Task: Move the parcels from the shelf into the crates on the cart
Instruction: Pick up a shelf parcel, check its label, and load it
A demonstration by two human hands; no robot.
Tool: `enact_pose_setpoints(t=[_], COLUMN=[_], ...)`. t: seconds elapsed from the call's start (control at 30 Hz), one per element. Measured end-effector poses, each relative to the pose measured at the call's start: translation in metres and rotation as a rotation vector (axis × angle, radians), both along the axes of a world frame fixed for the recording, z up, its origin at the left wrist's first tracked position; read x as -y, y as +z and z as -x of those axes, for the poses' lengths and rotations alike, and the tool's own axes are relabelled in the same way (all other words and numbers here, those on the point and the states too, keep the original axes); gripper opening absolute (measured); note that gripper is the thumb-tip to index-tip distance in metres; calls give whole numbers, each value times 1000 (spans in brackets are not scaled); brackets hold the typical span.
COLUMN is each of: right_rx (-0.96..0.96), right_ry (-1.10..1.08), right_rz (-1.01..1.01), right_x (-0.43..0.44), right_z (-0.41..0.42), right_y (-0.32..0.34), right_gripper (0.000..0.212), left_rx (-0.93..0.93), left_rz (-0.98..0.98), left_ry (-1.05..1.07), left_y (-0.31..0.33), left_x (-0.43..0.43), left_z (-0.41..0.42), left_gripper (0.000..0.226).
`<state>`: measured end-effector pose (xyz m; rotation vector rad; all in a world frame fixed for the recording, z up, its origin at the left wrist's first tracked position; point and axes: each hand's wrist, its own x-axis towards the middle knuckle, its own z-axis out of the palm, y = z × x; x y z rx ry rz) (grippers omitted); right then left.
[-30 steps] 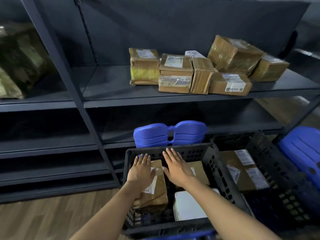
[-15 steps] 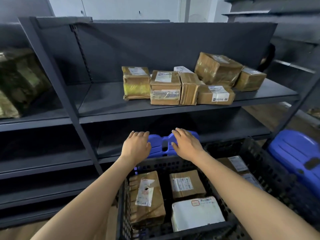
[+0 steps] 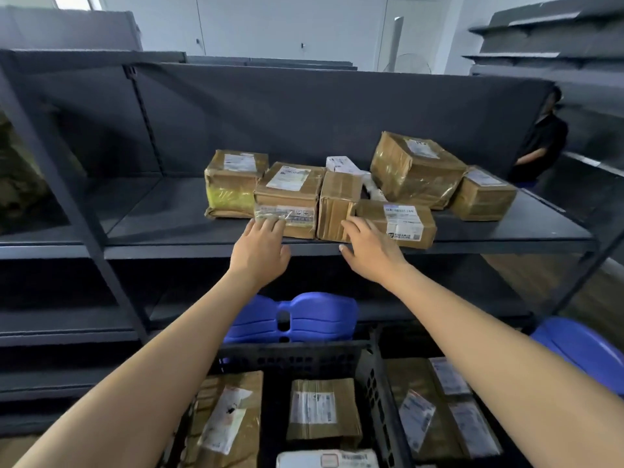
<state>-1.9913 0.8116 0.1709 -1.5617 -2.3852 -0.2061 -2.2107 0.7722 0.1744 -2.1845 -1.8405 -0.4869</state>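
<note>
Reaching palm-down, left hand (image 3: 258,246) and right hand (image 3: 368,251) hover by parcels (image 3: 287,187)

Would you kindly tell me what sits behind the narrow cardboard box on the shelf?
A white parcel shows behind the narrow cardboard box; its lower part is hidden by that box.

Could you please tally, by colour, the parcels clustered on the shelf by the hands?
Brown parcels: 6
White parcel, half hidden at the back: 1
Total on the shelf: 7
</note>
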Motion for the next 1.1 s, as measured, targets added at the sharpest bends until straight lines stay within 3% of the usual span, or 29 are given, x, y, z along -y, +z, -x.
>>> enact_pose_setpoints(t=[0.4,0.8,1.1], right_rx=[1,149,147], right_ry=[122,212,259], right_rz=[-80,-81,-161], right_x=[-63,-121,-136], right_z=[19,75,75], right_y=[28,20,12], right_gripper=[58,68,58], left_rx=[-8,83,392], left_rz=[7,74,41], left_ry=[134,148,110], left_y=[19,16,1], left_x=[-48,-112,-131], left_z=[1,38,42], left_gripper=[54,65,81])
